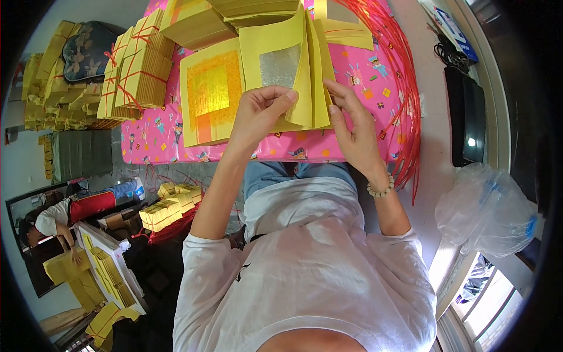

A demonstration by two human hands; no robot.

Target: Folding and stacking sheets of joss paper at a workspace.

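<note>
While your left hand (261, 111) pinches the lower edge of the yellow sheet with the silver foil square (280, 66), thumb on top and fingers curled under it, your right hand (355, 126) clamps the sheaf of yellow sheets (314, 76) standing on edge just beyond its fingertips. The thumb and forefinger there are closed on the lower corner of the sheaf, which looks meant to keep the leaves fanned apart so a single one can be peeled off. The silver-foil sheet lies flat, directly beyond your left fingertips, held taut between the two grips. To the outside of your left fingers lies a sheet with a gold foil square (212, 94) on an orange print, flat on the pink patterned tablecloth (281, 149). Farther past that, bundles tied with red string (138, 76) are stacked. Beyond your right knuckles, loose red strings (404, 88) arc along the table edge, within reach.
</note>
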